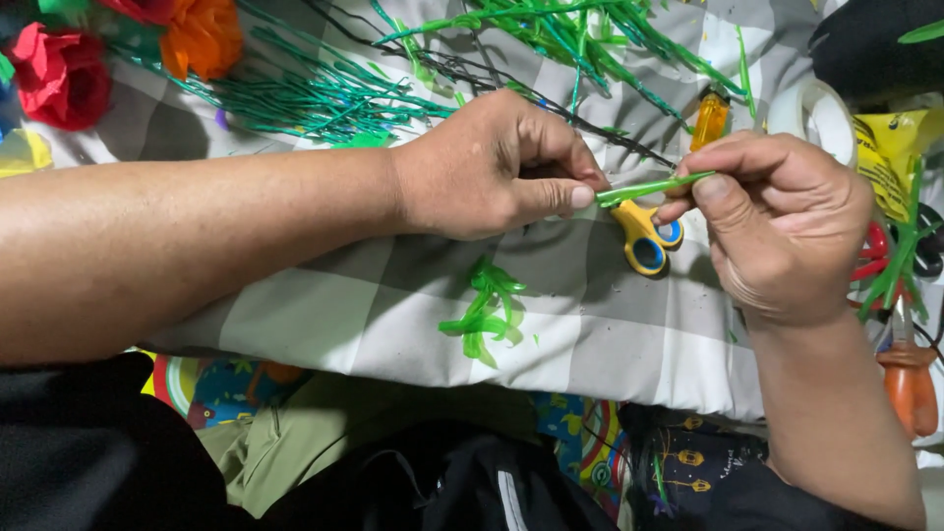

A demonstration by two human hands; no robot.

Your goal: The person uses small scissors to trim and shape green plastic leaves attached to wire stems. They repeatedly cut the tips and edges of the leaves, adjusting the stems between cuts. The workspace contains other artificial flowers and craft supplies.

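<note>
**Two hands pinch a thin green stem above a checked cloth**

The left hand (492,167) is curled into a loose fist, its thumb and forefinger pinching one end of a thin green tape-wrapped stem (654,186). The right hand (782,221) grips the other end between its thumb and fingertips, so the stem runs nearly level between the two hands, slightly raised toward the right. It is held above a grey-and-white checked cloth (393,305) that covers the surface below.

Directly under the stem lie small scissors with yellow and blue handles (644,236), resting on the cloth. Nearer the person, a loose tangle of green tape scraps (487,310) lies on the cloth, well apart from both hands. Beyond the left hand a heap of green wrapped wire stems (324,98) spreads across the cloth, with red and orange paper flowers (128,49) at the far left corner. An orange translucent tool handle (710,120) lies just beyond the right hand, and a white roll of tape (811,113) sits beside it.
</note>
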